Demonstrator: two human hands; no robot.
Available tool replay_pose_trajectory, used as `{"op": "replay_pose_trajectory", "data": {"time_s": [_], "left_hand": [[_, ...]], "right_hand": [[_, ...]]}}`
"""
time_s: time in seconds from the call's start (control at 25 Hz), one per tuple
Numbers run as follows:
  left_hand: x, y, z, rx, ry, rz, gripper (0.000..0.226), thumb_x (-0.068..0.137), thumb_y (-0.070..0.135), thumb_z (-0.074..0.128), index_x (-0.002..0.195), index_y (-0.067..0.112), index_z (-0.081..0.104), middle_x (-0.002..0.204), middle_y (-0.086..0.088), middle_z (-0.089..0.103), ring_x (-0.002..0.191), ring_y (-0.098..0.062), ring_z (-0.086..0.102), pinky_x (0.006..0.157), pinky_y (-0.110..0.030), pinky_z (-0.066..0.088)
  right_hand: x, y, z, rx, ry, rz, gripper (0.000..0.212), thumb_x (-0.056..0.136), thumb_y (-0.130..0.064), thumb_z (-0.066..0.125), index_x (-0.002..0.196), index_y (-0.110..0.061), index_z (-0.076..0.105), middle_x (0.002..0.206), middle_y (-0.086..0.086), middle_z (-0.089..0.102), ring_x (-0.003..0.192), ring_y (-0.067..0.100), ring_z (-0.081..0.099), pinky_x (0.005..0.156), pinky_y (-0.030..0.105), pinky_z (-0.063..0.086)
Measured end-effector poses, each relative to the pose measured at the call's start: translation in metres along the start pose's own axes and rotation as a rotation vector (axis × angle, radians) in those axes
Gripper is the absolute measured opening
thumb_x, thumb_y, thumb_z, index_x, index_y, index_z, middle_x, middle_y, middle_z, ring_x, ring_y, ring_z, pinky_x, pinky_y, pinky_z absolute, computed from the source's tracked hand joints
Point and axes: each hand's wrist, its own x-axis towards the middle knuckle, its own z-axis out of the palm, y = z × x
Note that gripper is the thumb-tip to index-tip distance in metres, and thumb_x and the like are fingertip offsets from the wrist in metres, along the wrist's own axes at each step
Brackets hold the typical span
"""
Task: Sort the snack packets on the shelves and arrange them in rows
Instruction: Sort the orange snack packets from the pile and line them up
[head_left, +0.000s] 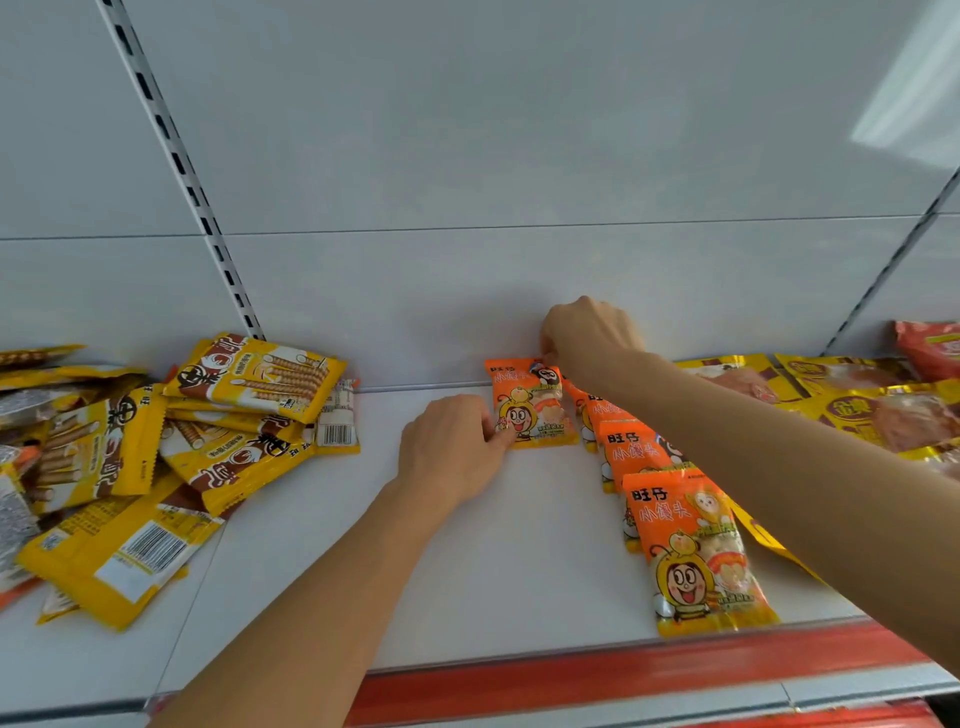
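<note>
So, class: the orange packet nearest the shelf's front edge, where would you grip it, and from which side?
Probably pinch the orange packet at its flat sealed bottom edge, coming from the front. It lies flat, face up, that end pointing at the shelf lip; its top overlaps the next packet, and the right arm crosses its right side.

Wafer-roll packets (171, 447) lie left on the shelf (467, 571), bun packets (675, 519) right.
</note>
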Motion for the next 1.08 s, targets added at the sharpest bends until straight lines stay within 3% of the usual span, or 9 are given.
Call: {"op": "replay_pose_trajectory", "data": {"time_s": [0.12, 0.2, 0.28, 0.4, 0.6, 0.92, 1.08], "left_hand": [[-0.001, 0.0, -0.006, 0.057, 0.041, 0.015, 0.026, 0.096, 0.049, 0.059, 0.095, 0.024, 0.066, 0.101, 0.002, 0.069, 0.102, -0.023, 0.063, 0.087, -0.041, 0.051], [-0.006, -0.006, -0.021, 0.227, 0.217, 0.103, 0.026, 0.098, 0.048, 0.054, 0.103, 0.025, 0.065, 0.108, 0.002, 0.065, 0.11, -0.024, 0.056, 0.088, -0.041, 0.044], [-0.013, -0.019, -0.049, 0.349, 0.395, 0.184, 0.024, 0.096, 0.044, 0.055, 0.108, 0.026, 0.063, 0.11, 0.002, 0.06, 0.112, -0.025, 0.05, 0.086, -0.043, 0.037], [-0.024, -0.06, -0.102, 0.444, 0.528, 0.185, 0.029, 0.09, 0.036, 0.062, 0.116, 0.024, 0.063, 0.116, 0.0, 0.059, 0.116, -0.028, 0.049, 0.085, -0.045, 0.035], [-0.054, -0.136, -0.174, 0.495, 0.52, 0.02, 0.041, 0.092, 0.036, 0.058, 0.131, 0.023, 0.056, 0.131, -0.001, 0.056, 0.127, -0.027, 0.044, 0.092, -0.05, 0.037], [-0.12, -0.242, -0.231, 0.418, 0.501, -0.201, 0.042, 0.096, 0.031, 0.056, 0.137, 0.025, 0.052, 0.135, 0.0, 0.057, 0.13, -0.025, 0.046, 0.097, -0.051, 0.036], [-0.143, -0.287, -0.242, 0.366, 0.504, -0.209, 0.028, 0.095, 0.034, 0.057, 0.12, 0.022, 0.062, 0.112, -0.002, 0.064, 0.113, -0.029, 0.056, 0.089, -0.047, 0.047]], "right_hand": [[-0.006, -0.003, -0.005, -0.093, 0.02, -0.026, 0.015, 0.095, -0.015, 0.064, 0.11, -0.017, 0.069, 0.098, 0.01, 0.068, 0.08, 0.03, 0.062, 0.062, 0.031, 0.042], [-0.012, -0.013, -0.012, -0.089, 0.059, -0.068, 0.019, 0.1, -0.028, 0.061, 0.113, -0.016, 0.067, 0.102, 0.01, 0.069, 0.089, 0.032, 0.066, 0.066, 0.032, 0.046], [-0.018, -0.031, -0.023, 0.009, 0.121, -0.135, 0.027, 0.101, -0.037, 0.056, 0.119, -0.018, 0.065, 0.107, 0.008, 0.07, 0.095, 0.033, 0.066, 0.072, 0.034, 0.049], [-0.025, -0.075, -0.043, 0.215, 0.176, -0.283, 0.036, 0.1, -0.038, 0.055, 0.133, -0.022, 0.058, 0.12, 0.002, 0.067, 0.111, 0.03, 0.062, 0.083, 0.037, 0.05], [-0.032, -0.16, -0.064, 0.367, 0.214, -0.469, 0.04, 0.097, -0.036, 0.058, 0.135, -0.025, 0.056, 0.126, 0.002, 0.063, 0.119, 0.028, 0.055, 0.093, 0.042, 0.049], [-0.041, -0.298, -0.064, 0.475, 0.215, -0.653, 0.034, 0.091, -0.029, 0.06, 0.124, -0.022, 0.063, 0.112, 0.006, 0.067, 0.108, 0.033, 0.059, 0.087, 0.046, 0.052], [-0.049, -0.352, -0.06, 0.49, 0.213, -0.689, 0.034, 0.089, -0.031, 0.06, 0.122, -0.023, 0.063, 0.111, 0.005, 0.066, 0.107, 0.031, 0.058, 0.086, 0.047, 0.052]]}}
